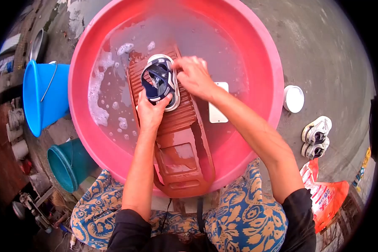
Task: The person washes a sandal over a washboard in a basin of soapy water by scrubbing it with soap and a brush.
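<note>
A navy and white sandal (172, 80) rests on the ridged part of a brown washboard (178, 143), which leans in a large pink basin (264, 54) of soapy water. My left hand (152, 110) grips the heel end of the sandal, fingers wrapped round it. Beside the sandal's upper right edge is my right hand (193, 75), its fingers bent and partly blurred; whether they hold anything is not clear. Just right of the washboard, partly behind my right forearm, a white rectangular object (217, 110) shows in the basin.
A blue bucket (50, 94) and a green bucket (69, 164) stand left of the basin. To its right are a round white tub (294, 99), a pair of white shoes (317, 136) and a red plastic bag (327, 195). A metal bowl (38, 44) lies at upper left.
</note>
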{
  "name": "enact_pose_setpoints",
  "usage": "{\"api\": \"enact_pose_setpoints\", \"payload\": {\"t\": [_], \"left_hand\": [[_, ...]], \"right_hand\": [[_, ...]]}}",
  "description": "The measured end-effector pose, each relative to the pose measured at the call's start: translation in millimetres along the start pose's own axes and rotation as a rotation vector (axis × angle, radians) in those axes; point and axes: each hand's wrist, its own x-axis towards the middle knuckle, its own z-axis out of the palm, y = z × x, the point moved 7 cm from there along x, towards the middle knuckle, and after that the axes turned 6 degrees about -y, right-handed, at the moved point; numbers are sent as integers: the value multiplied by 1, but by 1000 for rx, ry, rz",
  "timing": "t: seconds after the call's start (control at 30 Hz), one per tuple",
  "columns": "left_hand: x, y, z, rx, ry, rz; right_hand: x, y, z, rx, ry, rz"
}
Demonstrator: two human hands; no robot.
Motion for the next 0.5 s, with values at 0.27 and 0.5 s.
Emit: {"api": "enact_pose_setpoints", "payload": {"t": [0.27, 0.5], "left_hand": [[1, 4, 3, 34, -12, -26], [-1, 17, 6, 302, 4, -12]], "right_hand": [[-107, 28, -23, -59, 233, 284], [-115, 36, 19, -317, -106, 539]]}}
